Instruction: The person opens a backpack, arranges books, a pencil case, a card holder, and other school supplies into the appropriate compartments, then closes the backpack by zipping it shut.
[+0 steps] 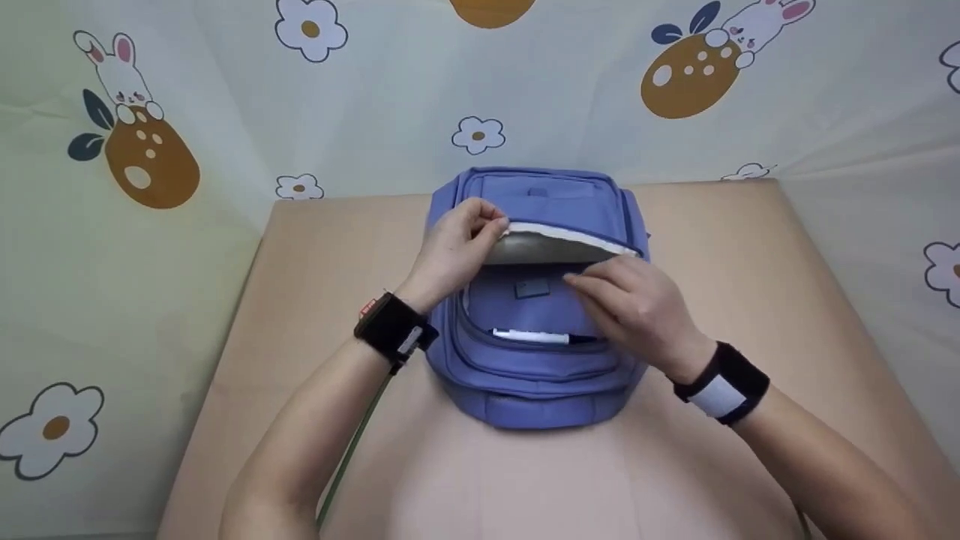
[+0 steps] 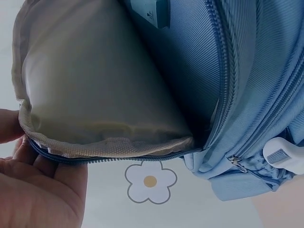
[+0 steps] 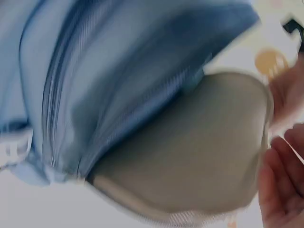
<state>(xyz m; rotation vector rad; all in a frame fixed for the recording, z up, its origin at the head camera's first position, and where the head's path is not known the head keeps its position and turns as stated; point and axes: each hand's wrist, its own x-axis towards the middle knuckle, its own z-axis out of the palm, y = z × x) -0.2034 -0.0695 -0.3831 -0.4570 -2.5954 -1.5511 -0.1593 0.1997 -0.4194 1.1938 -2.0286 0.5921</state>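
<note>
A blue backpack [image 1: 547, 409] lies on the tabletop with its front pocket unzipped. My left hand [image 1: 459, 244] pinches the edge of the pocket flap [image 2: 95, 80], lifting it so the grey lining shows. Over the pocket opening hovers my right hand [image 1: 637, 307], fingers bent; nothing shows between them. In the blurred right wrist view its fingers [image 3: 280, 190] lie beside the flap edge; contact is unclear. A white pen with a dark end [image 1: 531, 337] lies across the pocket's lower rim. Inside the pocket is a small rectangular piece [image 1: 532, 288]. The pocket's deeper part is dark.
The beige tabletop [image 1: 712, 225] extends around the backpack. Behind it hangs a pale cloth [image 1: 390, 112] printed with flowers and rabbits. Black bands circle both wrists, and a green cord [image 1: 352, 450] runs beside the left forearm. A white plastic piece [image 2: 284, 156] sits at the bag's side.
</note>
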